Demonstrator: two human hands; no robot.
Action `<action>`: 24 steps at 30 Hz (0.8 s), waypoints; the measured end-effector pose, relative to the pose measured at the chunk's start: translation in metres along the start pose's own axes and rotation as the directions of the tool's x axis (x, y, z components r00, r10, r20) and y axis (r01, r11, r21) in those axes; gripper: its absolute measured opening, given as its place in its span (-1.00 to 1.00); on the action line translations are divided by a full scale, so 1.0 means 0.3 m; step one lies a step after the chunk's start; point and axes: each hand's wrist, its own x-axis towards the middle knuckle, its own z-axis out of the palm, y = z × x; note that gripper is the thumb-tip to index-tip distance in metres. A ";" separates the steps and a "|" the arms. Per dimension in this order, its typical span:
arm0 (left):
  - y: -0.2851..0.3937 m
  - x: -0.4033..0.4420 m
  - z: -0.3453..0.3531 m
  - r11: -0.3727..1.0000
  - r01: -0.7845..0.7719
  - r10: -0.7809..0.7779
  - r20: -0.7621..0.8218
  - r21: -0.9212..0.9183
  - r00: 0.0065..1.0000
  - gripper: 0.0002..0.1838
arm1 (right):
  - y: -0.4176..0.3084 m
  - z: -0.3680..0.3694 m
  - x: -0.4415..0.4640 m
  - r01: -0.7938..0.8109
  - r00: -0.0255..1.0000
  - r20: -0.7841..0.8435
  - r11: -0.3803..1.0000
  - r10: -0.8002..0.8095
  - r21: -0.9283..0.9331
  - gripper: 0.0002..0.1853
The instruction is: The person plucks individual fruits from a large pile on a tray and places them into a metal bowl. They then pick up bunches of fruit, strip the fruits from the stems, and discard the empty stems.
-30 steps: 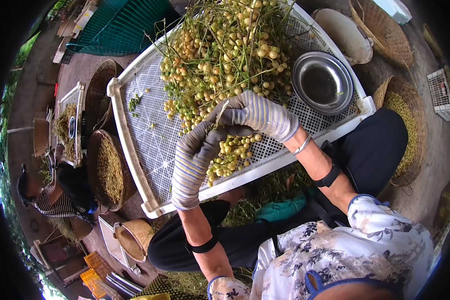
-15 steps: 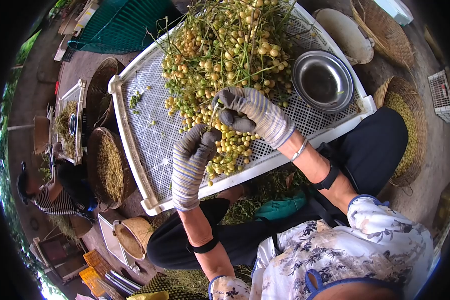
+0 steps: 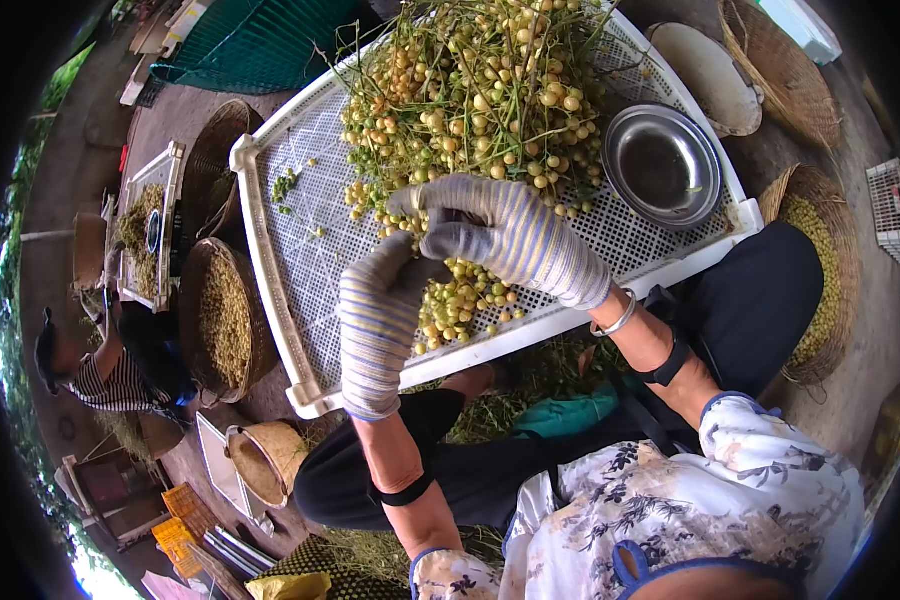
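Both hands wear striped gloves with dark grey fingers. My left hand (image 3: 385, 320) is at the near side of the white perforated tray (image 3: 310, 240), fingers pressed together; what they hold, if anything, is hidden. Just right of it, my right hand (image 3: 505, 230) has its fingers curled in, and their contents cannot be made out. Loose yellow-green fruits (image 3: 460, 305) lie on the tray beneath and beside the hands. Beyond them is a big heap of fruit on green stems (image 3: 470, 100). A metal bowl (image 3: 662, 165) stands on the tray's right side.
Baskets of fruit stand on the left (image 3: 225, 315) and on the right (image 3: 815, 260). A green basket (image 3: 260, 45) is at the upper left. At the far left, another person (image 3: 100, 375) sits by a second tray (image 3: 150, 225). A tan bucket (image 3: 268, 460) stands at the lower left.
The view has shifted slightly, so the tray appears further right. My right hand has turned, its fingers now reaching over towards my left hand. The stem piece seen between the hands earlier is no longer visible.
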 end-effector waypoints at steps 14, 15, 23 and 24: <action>-0.107 -0.087 -0.025 0.966 0.021 0.071 -0.344 0.256 0.936 -0.81 | 0.015 0.061 -0.016 -0.069 0.970 0.239 0.994 0.046 0.089 -0.72; -0.093 -0.086 -0.029 0.973 0.080 0.010 -0.383 0.217 0.924 -0.82 | 0.044 0.079 -0.020 0.135 0.964 0.240 0.989 -0.116 -0.063 -0.57; -0.046 -0.105 0.066 0.928 -0.059 -0.147 -0.508 -0.368 0.849 -0.84 | 0.094 0.217 -0.090 -0.212 0.968 0.143 0.977 0.208 0.013 -0.30; -0.048 -0.110 0.052 0.923 -0.027 -0.190 -0.514 -0.384 0.836 -0.84 | 0.067 0.198 -0.080 -0.217 0.963 0.169 0.975 0.208 0.038 -0.39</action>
